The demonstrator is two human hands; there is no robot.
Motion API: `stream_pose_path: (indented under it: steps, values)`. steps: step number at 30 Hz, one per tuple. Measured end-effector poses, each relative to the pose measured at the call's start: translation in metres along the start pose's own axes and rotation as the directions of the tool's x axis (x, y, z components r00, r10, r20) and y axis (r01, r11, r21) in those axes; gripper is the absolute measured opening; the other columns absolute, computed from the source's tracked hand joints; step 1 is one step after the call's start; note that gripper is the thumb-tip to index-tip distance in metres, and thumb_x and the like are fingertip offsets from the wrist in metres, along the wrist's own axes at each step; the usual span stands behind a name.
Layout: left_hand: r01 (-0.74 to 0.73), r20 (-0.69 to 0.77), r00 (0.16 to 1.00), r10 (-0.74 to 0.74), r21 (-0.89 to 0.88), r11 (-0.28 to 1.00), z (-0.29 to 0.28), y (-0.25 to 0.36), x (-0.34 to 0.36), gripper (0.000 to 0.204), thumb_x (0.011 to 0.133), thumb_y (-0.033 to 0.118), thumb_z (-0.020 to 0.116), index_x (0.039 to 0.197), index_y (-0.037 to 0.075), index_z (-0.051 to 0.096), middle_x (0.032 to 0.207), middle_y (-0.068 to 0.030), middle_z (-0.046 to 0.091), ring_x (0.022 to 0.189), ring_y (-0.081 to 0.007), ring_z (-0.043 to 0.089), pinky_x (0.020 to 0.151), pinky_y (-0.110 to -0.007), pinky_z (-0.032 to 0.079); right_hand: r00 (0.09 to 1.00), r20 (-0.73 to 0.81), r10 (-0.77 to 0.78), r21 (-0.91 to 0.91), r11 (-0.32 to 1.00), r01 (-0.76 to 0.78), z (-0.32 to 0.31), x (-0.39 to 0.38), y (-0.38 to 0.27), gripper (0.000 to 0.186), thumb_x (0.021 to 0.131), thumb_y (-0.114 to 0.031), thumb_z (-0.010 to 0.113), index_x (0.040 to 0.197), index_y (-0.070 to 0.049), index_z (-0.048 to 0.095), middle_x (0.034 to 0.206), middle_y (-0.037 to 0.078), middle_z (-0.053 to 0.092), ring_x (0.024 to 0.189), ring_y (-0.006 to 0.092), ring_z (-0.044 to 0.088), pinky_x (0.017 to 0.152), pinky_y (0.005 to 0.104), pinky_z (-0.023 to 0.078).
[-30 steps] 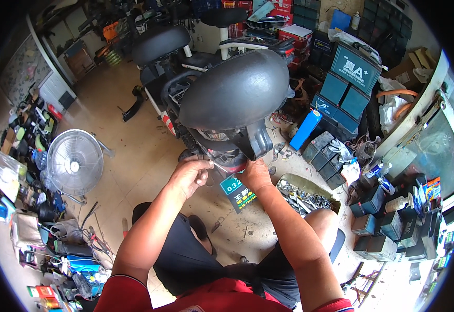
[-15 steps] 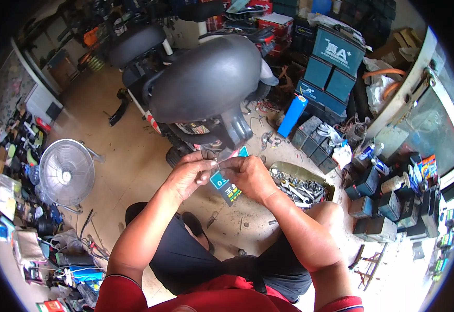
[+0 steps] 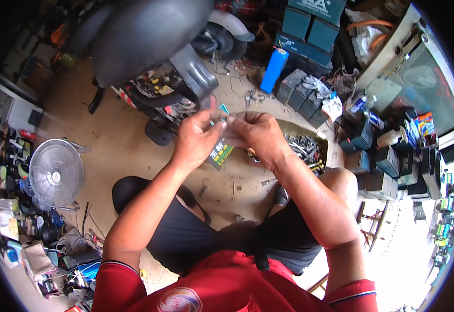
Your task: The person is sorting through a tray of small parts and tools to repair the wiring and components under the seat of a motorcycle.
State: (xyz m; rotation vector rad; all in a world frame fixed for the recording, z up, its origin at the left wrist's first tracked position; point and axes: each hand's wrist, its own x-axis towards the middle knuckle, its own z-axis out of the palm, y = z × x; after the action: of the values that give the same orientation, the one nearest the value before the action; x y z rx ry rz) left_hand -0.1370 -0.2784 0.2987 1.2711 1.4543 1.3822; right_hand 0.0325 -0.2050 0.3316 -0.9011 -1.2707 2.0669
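Observation:
My left hand [image 3: 198,139] and my right hand [image 3: 262,138] meet in front of the scooter's rear, thumbs and fingertips pinched together. What lies between the fingertips is too small and blurred to make out. Just behind them, partly hidden, are a green plate [image 3: 223,108] and a dark panel [image 3: 219,156] with pale and yellow-green lettering. The scooter's black seat [image 3: 151,39] bulges above, over a dark rear fender [image 3: 194,73]. Wiring and parts [image 3: 156,86] show beneath the seat.
Right of my hands, an olive tray [image 3: 318,136] holds wrenches and loose metal parts. A blue battery pack [image 3: 274,71] stands beyond, near dark batteries [image 3: 302,93] and stacked boxes [image 3: 310,28]. At left are a round fan [image 3: 56,172] and piled clutter [image 3: 65,260].
The view has shifted, so the scooter and floor things sit higher and further left. Both hands appear higher in the picture, still pinched together.

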Motion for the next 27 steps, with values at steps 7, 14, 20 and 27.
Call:
stream_pose_path:
  steps: [7,14,20,27]
  values:
    - [-0.190,-0.197,0.940,0.277,0.371,0.909,0.035,0.000,0.003,0.018,0.098,0.005,0.070,0.114,-0.001,0.069,0.090,-0.0018,0.072,0.076,-0.0036,0.060,0.069,-0.023,0.050,0.978,-0.181,-0.103,0.034,0.993,0.111,-0.015,-0.010,-0.009,0.023,0.104,-0.013,0.062,0.108,0.008,0.070,0.097,0.012,0.075,0.085,0.0176,0.073,0.078,0.0281,0.062]
    - [-0.090,-0.113,0.987,0.114,0.201,0.976,0.053,0.008,0.001,0.015,0.098,0.014,0.071,0.099,-0.001,0.073,0.080,-0.0065,0.073,0.073,-0.0083,0.062,0.070,-0.029,0.051,0.956,-0.255,-0.141,0.014,0.989,0.150,-0.030,-0.023,-0.005,0.020,0.101,-0.012,0.068,0.110,0.005,0.070,0.096,0.012,0.075,0.086,0.0169,0.074,0.077,0.0261,0.061]
    - [0.013,0.017,1.000,-0.009,-0.203,0.979,0.073,0.016,0.009,0.015,0.102,0.014,0.067,0.104,-0.001,0.071,0.085,-0.0014,0.071,0.068,-0.0052,0.057,0.062,-0.022,0.047,0.964,-0.193,-0.184,-0.121,0.979,0.163,-0.056,-0.035,-0.028,0.020,0.096,-0.018,0.076,0.098,0.002,0.076,0.088,0.007,0.076,0.079,0.0111,0.070,0.076,0.0257,0.058]
    - [0.230,0.248,0.960,-0.130,-0.432,0.872,0.089,0.024,0.005,0.024,0.103,0.018,0.066,0.120,0.001,0.067,0.086,-0.0012,0.067,0.060,-0.0033,0.050,0.053,-0.018,0.039,0.966,-0.210,-0.149,-0.421,0.906,0.048,-0.081,-0.041,-0.045,0.022,0.094,-0.021,0.078,0.100,0.000,0.078,0.082,0.002,0.073,0.072,0.0073,0.062,0.068,0.0232,0.051]
